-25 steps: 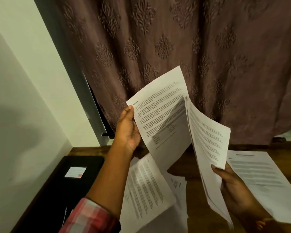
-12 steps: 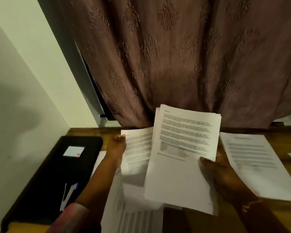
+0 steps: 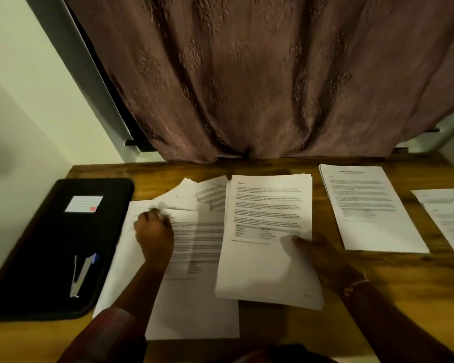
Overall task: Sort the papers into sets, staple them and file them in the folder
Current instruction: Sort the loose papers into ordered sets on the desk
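Sorting seems the step in hand; on the wooden desk (image 3: 378,279) the black folder (image 3: 37,244) lies closed at the left; loose sheets (image 3: 194,310) spread beside it; the right hand (image 3: 323,255) grasps a stack (image 3: 268,271) at its edge, thumb on top; the left hand (image 3: 154,231) curls on a loose sheet, but blur hides whether it pinches; the stapler (image 3: 81,273) lies on the folder; next, lift one sheet alone and match its set.

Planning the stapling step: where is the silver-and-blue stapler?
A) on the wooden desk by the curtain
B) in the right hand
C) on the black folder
C: the silver-and-blue stapler lies on the black folder at the left; the right hand grips only the white paper stack.
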Motion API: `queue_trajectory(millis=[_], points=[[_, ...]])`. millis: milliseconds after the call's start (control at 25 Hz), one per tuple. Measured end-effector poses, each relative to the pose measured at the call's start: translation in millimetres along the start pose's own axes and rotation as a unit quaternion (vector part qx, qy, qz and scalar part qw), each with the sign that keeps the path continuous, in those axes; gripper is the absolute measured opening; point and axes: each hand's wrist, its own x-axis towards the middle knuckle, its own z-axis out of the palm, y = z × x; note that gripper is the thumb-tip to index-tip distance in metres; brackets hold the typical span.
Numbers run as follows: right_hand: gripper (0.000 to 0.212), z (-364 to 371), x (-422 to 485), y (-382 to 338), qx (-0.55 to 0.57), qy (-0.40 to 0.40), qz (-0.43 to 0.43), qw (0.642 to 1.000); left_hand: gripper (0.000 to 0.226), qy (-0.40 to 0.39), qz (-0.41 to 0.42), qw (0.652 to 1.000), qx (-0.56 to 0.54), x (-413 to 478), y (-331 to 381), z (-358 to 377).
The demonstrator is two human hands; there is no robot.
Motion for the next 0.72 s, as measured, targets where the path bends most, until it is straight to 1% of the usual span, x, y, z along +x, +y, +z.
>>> queue_trajectory(millis=[40,80,120,160,200,240,280,320,360,400,480,560,640,720], points=[[0.030,-3,-3,0,-0.002,0.003,-0.003,1.000,0.034,0.043,0.022,0.999,0.006,-5,10,-3],[0.031,-6,-7,0,-0.003,0.004,-0.005,1.000,0.035,0.056,0.036,0.997,-0.028,-14,25,-8],[0.031,-11,-10,1,0.001,0.001,-0.008,1.000,0.035,0.018,0.035,0.993,-0.108,-25,48,-15],[0.032,-16,-14,0,0.011,-0.002,-0.011,1.000,0.036,-0.067,0.008,0.978,-0.197,-39,73,-23],[0.033,-20,-18,-2,0.026,-0.005,-0.014,1.000,0.039,-0.174,-0.015,0.945,-0.275,-53,97,-30],[0.036,-24,-24,-4,0.044,-0.004,-0.016,0.999,0.043,-0.278,-0.031,0.895,-0.346,-67,117,-37],[0.039,-30,-29,-6,0.055,0.000,-0.021,0.998,0.047,-0.361,-0.041,0.839,-0.404,-78,134,-40],[0.042,-38,-34,-10,0.054,0.006,-0.032,0.998,0.048,-0.417,-0.042,0.795,-0.438,-87,145,-38],[0.042,-46,-40,-13,0.044,0.011,-0.043,0.998,0.043,-0.444,-0.033,0.770,-0.457,-93,155,-34],[0.040,-54,-45,-16,0.032,0.011,-0.056,0.998,0.037,-0.450,-0.022,0.768,-0.454,-100,164,-31],[0.036,-76,-55,-18,0.000,0.017,-0.071,0.997,0.034,-0.431,0.008,0.798,-0.421,-119,187,-25],[0.032,-98,-63,-15,-0.034,0.061,-0.084,0.994,0.035,-0.400,0.032,0.821,-0.406,-144,210,-21],[0.031,-122,-75,-12,-0.062,0.115,-0.119,0.984,0.038,-0.373,0.044,0.823,-0.426,-170,232,-20],[0.035,-143,-90,-14,-0.086,0.139,-0.148,0.975,0.043,-0.346,0.045,0.819,-0.455,-188,248,-20]])
